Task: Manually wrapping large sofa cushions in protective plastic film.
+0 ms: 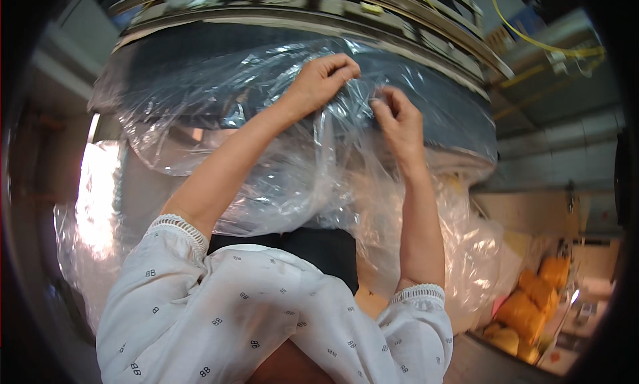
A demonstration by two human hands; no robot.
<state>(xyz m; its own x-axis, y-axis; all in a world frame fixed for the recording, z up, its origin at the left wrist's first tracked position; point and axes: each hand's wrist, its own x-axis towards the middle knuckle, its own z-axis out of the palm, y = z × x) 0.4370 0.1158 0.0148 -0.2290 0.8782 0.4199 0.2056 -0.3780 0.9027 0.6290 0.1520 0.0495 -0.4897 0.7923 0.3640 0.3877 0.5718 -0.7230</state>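
Observation:
A large sheet of clear plastic film (pixel 279 191) lies crumpled over a dark work surface (pixel 173 61) in front of me and hangs down over its near edge toward my lap. My left hand (pixel 318 83) is above the film near the middle of the surface, its fingers closed in a pinch on the film. A little to the right and nearer, my right hand (pixel 402 123) has thumb and forefinger pinched together on the same film. Gathered folds run between the two hands and downward. The exact edge held is hard to make out.
Long metal rails (pixel 406 41) of a machine frame run behind the dark surface. A yellow hose (pixel 532 43) hangs at the upper right. Several orange bags (pixel 526 311) lie at the lower right. More clear film spreads low on both sides of me.

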